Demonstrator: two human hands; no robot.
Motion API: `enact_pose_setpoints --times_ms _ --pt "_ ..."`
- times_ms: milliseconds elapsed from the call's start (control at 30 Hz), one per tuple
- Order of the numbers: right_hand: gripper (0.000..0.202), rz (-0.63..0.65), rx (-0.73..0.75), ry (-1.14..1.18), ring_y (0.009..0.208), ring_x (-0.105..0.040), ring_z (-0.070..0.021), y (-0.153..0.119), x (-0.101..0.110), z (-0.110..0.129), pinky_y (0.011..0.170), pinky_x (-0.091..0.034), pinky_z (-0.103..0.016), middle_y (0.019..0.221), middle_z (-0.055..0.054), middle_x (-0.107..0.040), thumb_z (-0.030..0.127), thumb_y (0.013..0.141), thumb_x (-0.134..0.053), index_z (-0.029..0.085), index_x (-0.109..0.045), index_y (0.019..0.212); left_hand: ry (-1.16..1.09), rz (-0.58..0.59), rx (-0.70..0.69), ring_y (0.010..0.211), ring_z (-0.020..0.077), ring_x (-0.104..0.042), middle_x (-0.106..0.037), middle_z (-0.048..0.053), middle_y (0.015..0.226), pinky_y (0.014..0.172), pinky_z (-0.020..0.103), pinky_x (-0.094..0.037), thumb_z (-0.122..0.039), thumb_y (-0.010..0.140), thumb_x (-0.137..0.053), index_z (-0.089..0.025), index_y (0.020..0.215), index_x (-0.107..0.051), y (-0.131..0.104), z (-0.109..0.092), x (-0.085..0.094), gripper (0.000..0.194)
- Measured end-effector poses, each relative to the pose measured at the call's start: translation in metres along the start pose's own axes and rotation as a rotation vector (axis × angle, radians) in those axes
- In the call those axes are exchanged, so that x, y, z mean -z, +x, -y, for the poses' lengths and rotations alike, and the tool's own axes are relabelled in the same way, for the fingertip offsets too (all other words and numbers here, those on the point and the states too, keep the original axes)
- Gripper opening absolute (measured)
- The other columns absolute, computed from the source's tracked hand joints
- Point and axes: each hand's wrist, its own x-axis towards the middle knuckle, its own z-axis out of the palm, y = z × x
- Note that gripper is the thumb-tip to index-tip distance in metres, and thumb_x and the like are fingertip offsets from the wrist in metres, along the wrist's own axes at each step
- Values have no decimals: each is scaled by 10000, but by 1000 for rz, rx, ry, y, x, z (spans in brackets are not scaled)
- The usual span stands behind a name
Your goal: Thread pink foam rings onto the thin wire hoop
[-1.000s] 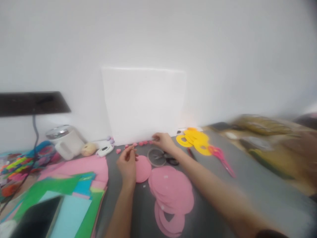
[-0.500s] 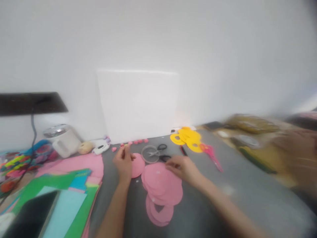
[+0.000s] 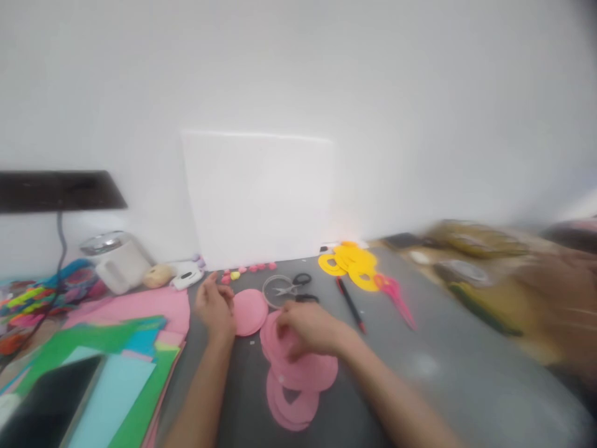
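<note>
Several pink paper circles (image 3: 312, 371) lie in a pile on the grey table, with pink rings (image 3: 293, 414) below them. My right hand (image 3: 305, 326) is over the pile, its curled fingers touching the top paper; whether they grip it is hidden. Left of the pile is a separate pink circle (image 3: 250, 312). My left hand (image 3: 215, 306) is at that circle's left edge, fingers apart and holding nothing. Beyond the pile lie black-handled scissors (image 3: 296, 287) and a clear round ring (image 3: 270, 300).
Yellow paper rings (image 3: 354, 261), a black-and-red pen (image 3: 351, 305) and pink scissors (image 3: 395, 295) lie to the right. Coloured sheets (image 3: 116, 386) and a dark phone (image 3: 53, 401) are at the left. Another person's blurred hand (image 3: 559, 292) shows at the far right.
My right hand has moved left from beside the scissors onto the pink pile, uncovering the pen. My left hand has shifted left, away from the separate circle, and its fingers have opened.
</note>
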Motion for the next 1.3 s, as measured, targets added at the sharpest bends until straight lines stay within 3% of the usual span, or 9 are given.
enact_pose_setpoints --times_ms 133,233,433,567,667,833,1033,1200,1300 --pt "55 86 96 246 487 -527 -94 16 8 -6 446 -336 -183 570 29 -628 154 596 -690 207 -676 589 -12 -9 6 235 38 -272 -458 -98 366 256 141 -174 -346 764 -542 -123 892 -594 2 -1 1 263" --pt "23 103 208 661 591 -585 -116 20 8 -21 531 -427 -188 649 19 -660 207 646 -680 186 -685 650 11 71 -7 242 34 -270 -457 -92 377 260 141 -158 -364 766 -557 -138 856 -605 -1 -3 0 248" --pt "181 -327 37 1416 602 -577 -94 25 -4 -45 567 -463 -212 781 -10 -658 314 688 -698 160 -620 636 161 464 -35 274 28 -318 -586 -10 552 293 181 -207 -459 782 -536 -158 808 -654 -12 -4 -3 324" --pt "195 -363 33 1659 742 -621 -112 29 -9 -45 617 -490 -210 1015 -39 -644 312 683 -714 159 -603 632 302 647 31 298 55 -402 -656 23 650 322 210 -290 -418 701 -634 -181 830 -676 -20 -5 -7 273" --pt "185 -325 33 1721 729 -623 -107 30 -11 -42 618 -489 -202 935 -36 -664 306 681 -723 160 -615 648 324 712 48 346 70 -452 -666 24 713 354 214 -325 -365 678 -667 -202 886 -672 -22 -4 -8 264" --pt "205 -332 -14 1680 650 -610 -99 31 -13 -39 590 -473 -206 843 -37 -681 333 669 -730 158 -625 661 363 708 26 348 73 -408 -494 -43 404 384 205 -324 -328 658 -701 -177 637 -660 -19 0 -5 158" --pt "298 -445 -116 1520 681 -612 -120 30 -11 -38 650 -474 -243 823 -44 -680 421 726 -661 149 -661 848 20 669 162 433 107 -519 -587 -15 492 429 218 -400 -337 661 -708 -160 657 -642 -17 -4 -6 189" --pt "395 -253 -43 1544 724 -616 -146 29 -7 -34 636 -476 -262 889 -81 -674 467 774 -589 151 -634 1005 -256 584 298 518 138 -617 -673 25 602 469 215 -473 -295 559 -798 -134 637 -661 -11 -11 -9 226" --pt "377 -271 -62 1483 606 -580 -103 28 -5 -32 556 -449 -225 868 -71 -666 440 748 -626 150 -642 989 -419 524 422 576 128 -640 -695 31 674 526 200 -516 -236 567 -804 -127 660 -669 -5 -12 -5 197"
